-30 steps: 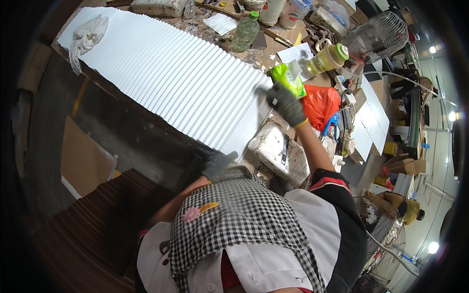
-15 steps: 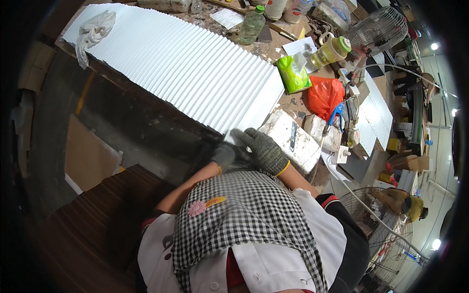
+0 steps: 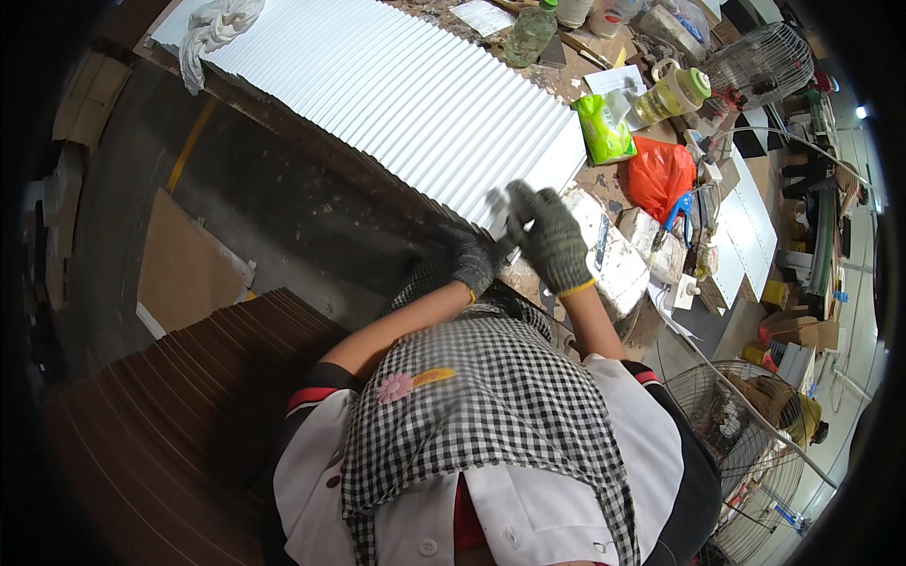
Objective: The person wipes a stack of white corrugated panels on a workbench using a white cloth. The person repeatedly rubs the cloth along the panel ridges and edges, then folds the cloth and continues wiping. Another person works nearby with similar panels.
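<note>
A long white fluted panel [image 3: 396, 94] lies across a cluttered workbench. My left hand [image 3: 472, 266], in a dark glove, is curled on the panel's near edge by its right corner. My right hand [image 3: 549, 238], in a grey glove with a yellow cuff, is blurred by motion over that same corner, just right of the left hand, fingers spread. I see nothing in it. A green wipes pack [image 3: 604, 132] lies beyond the panel's right end.
An orange bag [image 3: 661, 174], a yellow-green jug [image 3: 675, 91], a plastic bottle [image 3: 531, 33] and wrapped blocks [image 3: 618, 259] crowd the bench's right end. A white rag [image 3: 217, 28] lies on the panel's far left. Wire fans [image 3: 755, 61] [image 3: 736, 415] stand right. Brown ribbed boards [image 3: 170, 406] are stacked lower left.
My right hand has come back from the green wipes pack to the panel's near right corner beside my left hand. The left hand has shifted up onto the panel's edge.
</note>
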`<state>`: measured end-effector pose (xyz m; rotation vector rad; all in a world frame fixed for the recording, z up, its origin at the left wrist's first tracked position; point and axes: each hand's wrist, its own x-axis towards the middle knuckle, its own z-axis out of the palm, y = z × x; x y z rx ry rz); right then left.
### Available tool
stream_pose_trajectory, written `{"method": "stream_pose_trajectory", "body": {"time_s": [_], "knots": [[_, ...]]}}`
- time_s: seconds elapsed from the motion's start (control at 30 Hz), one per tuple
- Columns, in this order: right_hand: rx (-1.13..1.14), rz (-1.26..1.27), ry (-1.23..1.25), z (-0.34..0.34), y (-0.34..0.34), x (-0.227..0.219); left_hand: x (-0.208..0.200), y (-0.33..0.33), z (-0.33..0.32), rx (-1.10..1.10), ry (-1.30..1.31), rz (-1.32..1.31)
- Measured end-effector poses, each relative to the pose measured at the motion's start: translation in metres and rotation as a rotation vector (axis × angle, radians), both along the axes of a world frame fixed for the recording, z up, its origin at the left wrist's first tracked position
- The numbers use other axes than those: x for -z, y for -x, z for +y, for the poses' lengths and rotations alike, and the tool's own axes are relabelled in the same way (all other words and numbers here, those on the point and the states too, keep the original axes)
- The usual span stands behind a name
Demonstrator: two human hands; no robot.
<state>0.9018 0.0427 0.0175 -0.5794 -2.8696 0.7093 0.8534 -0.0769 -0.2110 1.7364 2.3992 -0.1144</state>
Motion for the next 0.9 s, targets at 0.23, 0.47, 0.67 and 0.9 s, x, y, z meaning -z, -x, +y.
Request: {"method": "stream_pose_trajectory", "body": {"time_s": [0.23, 0.47, 0.67, 0.9], "knots": [[-0.356, -0.293, 0.037, -0.012, 0.005, -0.006, 0.044, -0.009, -0.005, -0.531, -0.501, -0.822], [-0.04, -0.226, -0.106, -0.007, 0.025, -0.02, 0.078, -0.011, -0.002, -0.717, -0.778, -1.396], [-0.166, -0.226, 0.067, -0.028, 0.017, -0.017, 0.035, -0.006, 0.006, -0.344, -0.361, -0.468], [-0.346, -0.38, -0.014, -0.033, 0.033, -0.014, 0.017, -0.003, 0.003, -0.562, -0.781, -0.931]]}}
